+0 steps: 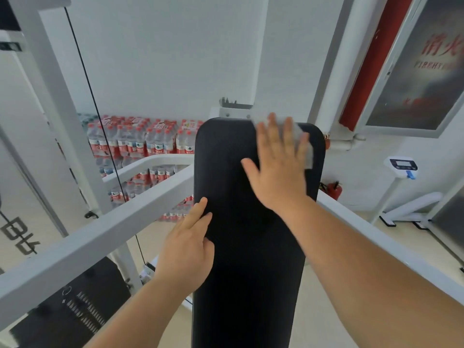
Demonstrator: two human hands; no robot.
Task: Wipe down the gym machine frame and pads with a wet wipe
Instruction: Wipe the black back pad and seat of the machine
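Observation:
A long black pad point(241, 247) of the gym machine runs up the middle of the view. My right hand point(278, 169) lies flat with spread, straight fingers near the pad's top right corner. It presses a pale wet wipe point(305, 146) against the pad; the wipe shows past the fingertips and along the little-finger side. My left hand point(188, 249) rests on the pad's left edge about halfway down, fingers laid over the rim. White frame bars point(105, 234) cross behind the pad on both sides.
Stacked packs of water bottles point(140, 141) stand against the back wall. A black cable point(100, 126) runs down beside a white upright at left. A weighing scale point(401, 169) stands at right, a fire extinguisher point(334, 189) sits by the wall, and a hydrant cabinet point(414, 71) hangs above.

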